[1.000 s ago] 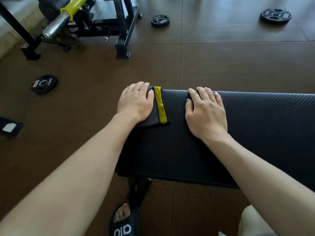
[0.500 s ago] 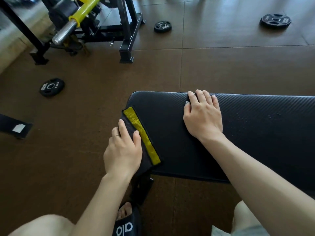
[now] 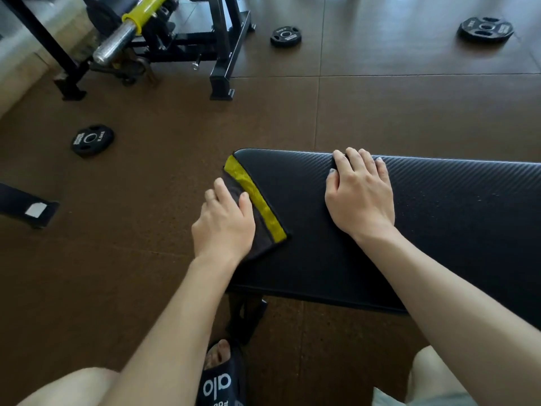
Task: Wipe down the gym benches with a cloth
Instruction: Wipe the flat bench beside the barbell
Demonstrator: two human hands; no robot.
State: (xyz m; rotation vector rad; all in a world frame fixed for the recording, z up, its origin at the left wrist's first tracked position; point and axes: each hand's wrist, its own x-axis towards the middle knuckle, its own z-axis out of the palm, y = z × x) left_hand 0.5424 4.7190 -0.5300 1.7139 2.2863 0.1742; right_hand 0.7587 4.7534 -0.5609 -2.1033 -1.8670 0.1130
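Left hand: your left hand (image 3: 224, 222) lies flat, fingers nearly straight, pressing the dark grey folded cloth with a yellow stripe (image 3: 257, 206) onto the bench; it pins the cloth rather than gripping it.
Right hand: your right hand (image 3: 358, 194) rests open on the pad with its fingertips hooked over the far edge, holding nothing, and looks to be steadying the bench.
Cloth position: it sits at the left end of the black textured padded gym bench (image 3: 439, 230), partly overhanging that end, with the yellow stripe running diagonally towards you.
Risk, slipping off: because the cloth hangs past the edge, a stroke further left could push it off onto the floor, and a flat palm would not catch it.
Risk, missed area: the long stretch of pad to the right of your right hand shows pale specks and looks unwiped; short strokes at this end would leave it.
Risk, footing: your foot in a black slide sandal (image 3: 222, 382) is close to the bench's leg, so a lean could knock it.
Surface: the pad has a ribbed, carbon-weave texture that may hold dust.
Room: brown rubber floor tiles (image 3: 409, 106), three black weight plates (image 3: 92, 140) lying loose, and a black rack with a yellow-sleeved barbell (image 3: 128, 30) at the far left.
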